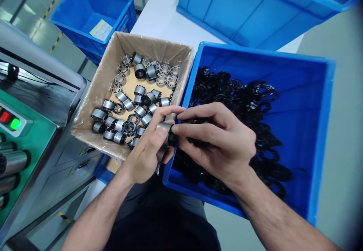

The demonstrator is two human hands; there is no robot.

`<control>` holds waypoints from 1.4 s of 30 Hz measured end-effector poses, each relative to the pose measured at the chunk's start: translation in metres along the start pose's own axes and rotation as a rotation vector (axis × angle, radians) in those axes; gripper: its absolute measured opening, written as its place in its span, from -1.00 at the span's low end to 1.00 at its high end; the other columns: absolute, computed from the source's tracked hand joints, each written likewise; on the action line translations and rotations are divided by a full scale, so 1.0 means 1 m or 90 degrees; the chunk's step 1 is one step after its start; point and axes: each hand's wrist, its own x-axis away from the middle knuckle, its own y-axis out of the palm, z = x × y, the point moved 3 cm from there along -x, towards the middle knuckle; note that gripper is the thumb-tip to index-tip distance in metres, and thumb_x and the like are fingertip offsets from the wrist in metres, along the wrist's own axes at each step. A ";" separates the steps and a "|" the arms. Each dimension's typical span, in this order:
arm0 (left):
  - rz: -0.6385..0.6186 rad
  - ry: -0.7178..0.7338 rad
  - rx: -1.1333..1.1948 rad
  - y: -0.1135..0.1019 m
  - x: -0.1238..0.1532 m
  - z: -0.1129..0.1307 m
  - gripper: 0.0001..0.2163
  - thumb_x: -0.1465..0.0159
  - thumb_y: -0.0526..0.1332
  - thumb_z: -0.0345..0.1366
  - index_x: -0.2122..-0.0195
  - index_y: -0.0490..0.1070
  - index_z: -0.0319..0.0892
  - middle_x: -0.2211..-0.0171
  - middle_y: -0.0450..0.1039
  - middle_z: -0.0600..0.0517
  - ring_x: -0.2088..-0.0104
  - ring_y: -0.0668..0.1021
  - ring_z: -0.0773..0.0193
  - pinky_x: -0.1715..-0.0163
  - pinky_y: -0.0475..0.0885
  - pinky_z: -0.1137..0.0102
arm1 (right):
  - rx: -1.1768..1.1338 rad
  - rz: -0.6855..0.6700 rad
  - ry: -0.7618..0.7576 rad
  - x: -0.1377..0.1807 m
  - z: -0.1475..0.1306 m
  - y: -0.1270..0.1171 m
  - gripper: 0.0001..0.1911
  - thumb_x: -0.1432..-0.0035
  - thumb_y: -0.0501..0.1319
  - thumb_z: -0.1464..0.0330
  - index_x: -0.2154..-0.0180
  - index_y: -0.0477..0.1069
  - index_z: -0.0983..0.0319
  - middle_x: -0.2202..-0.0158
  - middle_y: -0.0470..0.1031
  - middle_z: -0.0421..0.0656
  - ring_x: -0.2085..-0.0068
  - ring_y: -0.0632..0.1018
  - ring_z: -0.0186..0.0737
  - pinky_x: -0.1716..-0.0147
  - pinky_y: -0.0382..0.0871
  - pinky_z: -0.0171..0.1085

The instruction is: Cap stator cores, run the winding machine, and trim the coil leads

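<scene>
My left hand (144, 150) is closed around a silver cylindrical metal core (163, 128), thumb on its near side. A black plastic ring (172, 136) sits at the core's right end, and the fingertips of my right hand (221, 141) are closed on it. Whether the ring is fully seated is hidden by the fingers. Both hands are above the meeting edges of a cardboard box (93, 88) and a blue bin (320, 130). Silver cores with black ends (99, 113) lie loose in the lined box. Many black plastic rings (263, 107) are heaped in the bin.
Another blue bin (221, 8) stands on the white table (159, 12) at the back. A further blue bin (85, 8) with a paper slip is at the back left. On the left is a green-topped machine (36, 130) with lit red and green buttons and metal cylinders (17, 162).
</scene>
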 end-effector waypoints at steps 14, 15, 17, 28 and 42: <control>0.242 0.133 -0.026 -0.016 -0.013 0.006 -0.46 -0.57 0.36 0.33 0.21 0.43 -0.07 0.37 0.70 0.05 0.58 0.56 0.32 0.63 0.35 0.47 | -0.232 0.016 0.188 -0.011 0.012 -0.006 -0.68 -0.22 0.78 0.26 0.17 0.71 0.04 0.10 0.78 -0.16 0.06 0.77 -0.05 -0.01 0.72 -0.06; 0.220 0.127 -0.043 -0.015 -0.012 0.007 -0.55 -0.57 0.42 0.24 0.13 0.49 -0.06 0.43 0.64 0.11 0.60 0.52 0.34 0.62 0.35 0.47 | -0.233 0.019 0.200 -0.010 0.013 -0.005 -0.71 -0.22 0.79 0.24 0.17 0.75 0.03 0.15 0.76 -0.17 0.11 0.75 -0.06 0.05 0.70 -0.06; 0.149 0.131 -0.105 -0.010 -0.010 0.009 -0.66 -0.50 0.55 0.07 -0.04 0.62 -0.05 0.44 0.59 0.15 0.55 0.52 0.34 0.51 0.42 0.45 | -0.254 0.024 0.224 -0.008 0.015 -0.002 -0.76 -0.23 0.78 0.20 0.18 0.81 0.01 0.23 0.74 -0.19 0.18 0.72 -0.09 0.10 0.68 -0.08; 0.167 0.166 -0.110 -0.009 -0.007 0.012 -0.74 -0.44 0.61 -0.08 0.00 0.66 -0.03 0.23 0.61 0.09 0.43 0.50 0.35 0.37 0.44 0.40 | -0.343 -0.102 0.293 -0.012 0.017 -0.005 -0.80 -0.36 0.69 0.13 0.19 0.82 0.06 -0.02 0.88 -0.07 -0.02 0.83 0.03 -0.21 0.75 0.10; 0.075 -0.029 -0.003 0.000 0.000 0.002 -0.56 -0.70 0.18 0.29 -0.23 0.40 0.04 0.38 0.42 0.15 0.52 0.46 0.32 0.51 0.38 0.46 | -0.247 -0.003 0.250 -0.006 0.016 0.007 -0.58 -0.05 0.86 0.10 0.11 0.86 -0.02 0.17 0.76 -0.16 0.13 0.70 -0.04 0.00 0.74 0.00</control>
